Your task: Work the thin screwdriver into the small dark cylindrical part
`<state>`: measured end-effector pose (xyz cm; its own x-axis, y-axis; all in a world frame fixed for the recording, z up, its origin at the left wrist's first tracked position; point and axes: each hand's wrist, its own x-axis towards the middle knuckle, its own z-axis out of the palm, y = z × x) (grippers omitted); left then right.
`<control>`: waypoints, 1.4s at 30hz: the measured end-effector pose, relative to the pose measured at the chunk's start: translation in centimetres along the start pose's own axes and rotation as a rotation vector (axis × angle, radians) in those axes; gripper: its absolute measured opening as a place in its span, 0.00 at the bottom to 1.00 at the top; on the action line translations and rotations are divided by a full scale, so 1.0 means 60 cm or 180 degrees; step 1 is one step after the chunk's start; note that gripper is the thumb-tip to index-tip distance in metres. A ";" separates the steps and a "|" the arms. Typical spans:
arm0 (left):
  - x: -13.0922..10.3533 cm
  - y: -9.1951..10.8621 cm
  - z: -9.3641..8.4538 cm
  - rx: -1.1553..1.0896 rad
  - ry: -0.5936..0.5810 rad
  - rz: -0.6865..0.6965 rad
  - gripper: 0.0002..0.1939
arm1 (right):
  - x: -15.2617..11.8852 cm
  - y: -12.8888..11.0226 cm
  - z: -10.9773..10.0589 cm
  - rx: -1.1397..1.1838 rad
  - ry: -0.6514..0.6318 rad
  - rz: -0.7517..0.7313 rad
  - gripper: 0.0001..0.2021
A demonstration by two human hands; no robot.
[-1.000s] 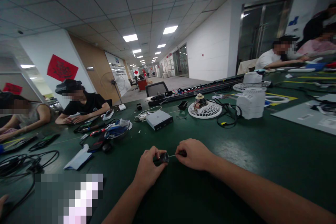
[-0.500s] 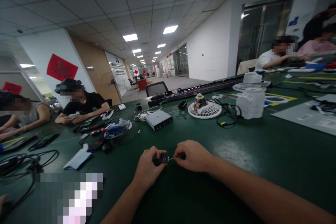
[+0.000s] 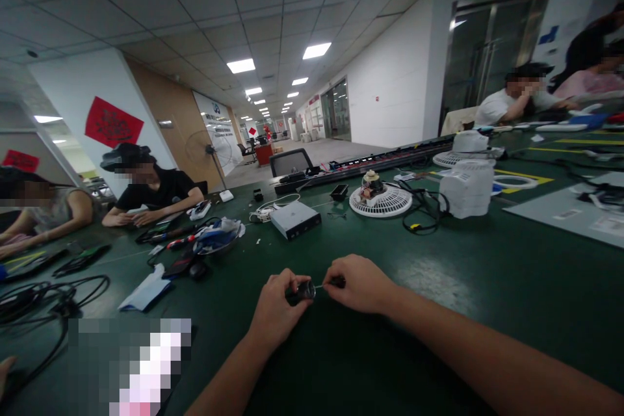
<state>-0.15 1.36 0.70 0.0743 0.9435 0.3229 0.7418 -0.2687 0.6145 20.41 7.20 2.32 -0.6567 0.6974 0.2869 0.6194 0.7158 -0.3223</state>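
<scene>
My left hand (image 3: 277, 307) is closed around a short black cylinder (image 3: 303, 290), held sideways over the table. Its shiny round end faces right; it resembles a flashlight, though too small to be sure. Between the fingers of my right hand (image 3: 358, 283) is a small screwdriver (image 3: 337, 281), its dark handle mostly covered. The thin metal shaft points left at the cylinder's round end. Whether the tip touches the rim or sits inside it, I cannot tell.
Beyond my hands lie a grey disc drive (image 3: 295, 220), a white fan grille (image 3: 381, 203) with a motor on it, black cables (image 3: 423, 213) and a white plastic housing (image 3: 467, 187). A blue cloth (image 3: 146, 287) is at left. Co-workers sit on both sides of the green table (image 3: 370, 364).
Both hands keep their hold, and the screwdriver stays at the cylinder's end. The cylinder and right hand have shifted very slightly. At right, a co-worker's hand has risen to the face.
</scene>
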 end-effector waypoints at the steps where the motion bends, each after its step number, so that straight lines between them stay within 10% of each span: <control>1: 0.000 -0.001 0.000 0.0021 0.0012 0.0002 0.16 | 0.000 -0.002 0.000 -0.0063 -0.0002 0.0029 0.11; 33: -0.001 0.002 -0.004 -0.0098 -0.0057 -0.0049 0.14 | 0.001 -0.001 -0.004 0.0175 -0.0399 0.0075 0.10; 42: 0.000 -0.014 -0.004 0.0817 -0.0194 0.0476 0.17 | 0.012 0.010 -0.002 0.0318 0.0049 0.0866 0.09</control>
<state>-0.92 1.55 0.36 0.2297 0.9091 0.3475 0.8632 -0.3552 0.3587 20.33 8.14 2.43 -0.4651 0.8644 0.1910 0.7261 0.4959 -0.4763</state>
